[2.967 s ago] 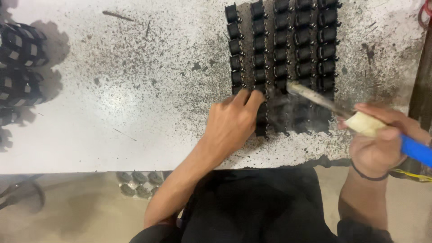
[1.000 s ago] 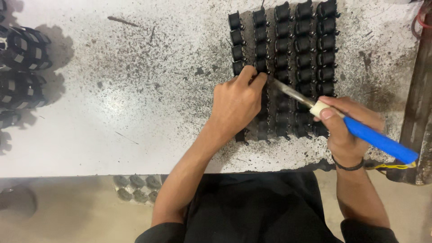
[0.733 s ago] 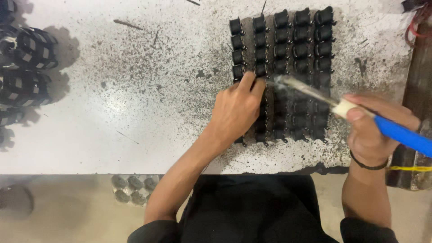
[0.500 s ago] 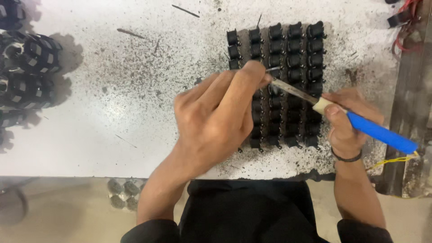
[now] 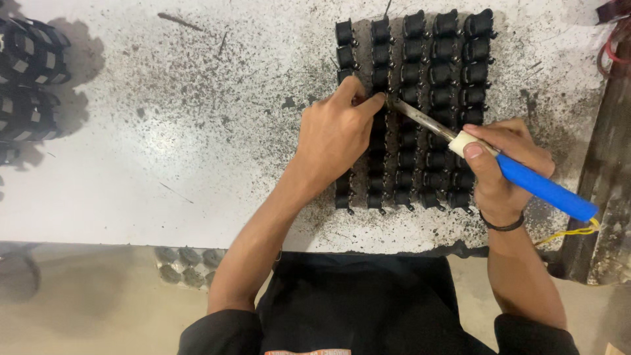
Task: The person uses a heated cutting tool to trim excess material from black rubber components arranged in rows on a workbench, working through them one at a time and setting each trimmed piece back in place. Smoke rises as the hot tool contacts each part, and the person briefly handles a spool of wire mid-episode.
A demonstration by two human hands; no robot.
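Observation:
Several rows of small black parts (image 5: 439, 72) lie in a grid on the white, soot-speckled table (image 5: 164, 164). My left hand (image 5: 338, 135) rests on the grid's left columns, fingertips pinched on one part near the tool's tip. My right hand (image 5: 503, 167) grips a soldering iron (image 5: 519, 179) with a blue handle and a white collar. Its metal shaft (image 5: 420, 118) slants up and left, and its tip meets the part by my left fingers. My hands hide part of the lower rows.
Black ring-shaped holders with white tabs (image 5: 29, 79) are stacked at the table's left edge. A dark rusty metal bar (image 5: 608, 184) stands at the right, with red wires (image 5: 614, 39) above it. A yellow cord (image 5: 568, 233) trails from the iron's handle.
My left hand had lifted toward the camera and has now dropped back onto the grid. The iron's tip stays at the left columns, and the view has shifted slightly.

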